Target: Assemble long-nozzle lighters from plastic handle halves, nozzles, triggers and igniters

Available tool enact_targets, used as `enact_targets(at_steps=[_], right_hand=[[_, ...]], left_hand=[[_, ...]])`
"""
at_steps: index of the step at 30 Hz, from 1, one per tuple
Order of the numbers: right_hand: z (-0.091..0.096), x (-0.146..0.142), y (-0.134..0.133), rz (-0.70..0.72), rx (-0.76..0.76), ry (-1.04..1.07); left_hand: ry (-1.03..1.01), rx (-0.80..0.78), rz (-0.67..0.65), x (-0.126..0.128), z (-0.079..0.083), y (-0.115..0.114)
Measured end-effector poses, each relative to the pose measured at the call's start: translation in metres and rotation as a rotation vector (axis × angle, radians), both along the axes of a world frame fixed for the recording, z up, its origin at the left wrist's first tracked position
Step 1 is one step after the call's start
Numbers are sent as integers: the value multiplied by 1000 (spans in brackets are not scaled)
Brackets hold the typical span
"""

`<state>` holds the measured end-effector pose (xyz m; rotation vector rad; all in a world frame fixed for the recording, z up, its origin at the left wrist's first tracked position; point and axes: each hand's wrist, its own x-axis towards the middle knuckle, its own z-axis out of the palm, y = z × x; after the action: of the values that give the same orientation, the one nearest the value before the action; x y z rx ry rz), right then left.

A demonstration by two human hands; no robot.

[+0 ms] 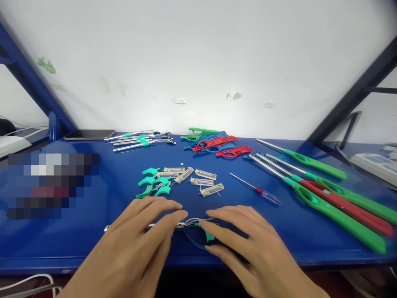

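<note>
Near the table's front edge, my left hand [144, 236] is closed over a thin metal lighter tube [107, 228], whose tip sticks out to the left. My right hand [252, 246] grips the handle end of the same piece, a blue lighter shell [192, 242] with a looped trigger guard. A green trigger [209, 237] shows at the right fingertips. Thin grey wires [194, 221] run between the two hands. Most of the shell lies hidden under the right fingers. Beyond the left hand are loose green triggers [151, 191]; clear fuel tanks [211, 190] lie beside them.
A screwdriver [266, 196] lies right of the tanks. Finished-looking long lighters [338, 213] spread along the right side. Red lighter shells [215, 143] overlap green and blue ones at the back. Metal tubes with wires [132, 147] and a flat dark device [89, 134] sit back left.
</note>
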<state>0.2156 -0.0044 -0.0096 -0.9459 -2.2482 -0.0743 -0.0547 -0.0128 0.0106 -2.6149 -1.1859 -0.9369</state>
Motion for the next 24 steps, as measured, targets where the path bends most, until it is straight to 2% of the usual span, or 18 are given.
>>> enact_targets(at_steps=[4,8,14,20,24], right_hand=[[-2,2,-1,7,-20,-25],[-6,2,-2,-12,-23,-32],[-5,3,-1,-2,-53,-53],[-5,4,1,10,-114,-75],[-5,5,1,-26,-123,-105]], left_hand=[[72,-93,42,-10,-5,-1],[96,-186,88,-9,-9,-1],[38,-169,12,-4,-3,7],[53,-243,11,-7,-8,4],[58,-226,25,-5,-9,0]])
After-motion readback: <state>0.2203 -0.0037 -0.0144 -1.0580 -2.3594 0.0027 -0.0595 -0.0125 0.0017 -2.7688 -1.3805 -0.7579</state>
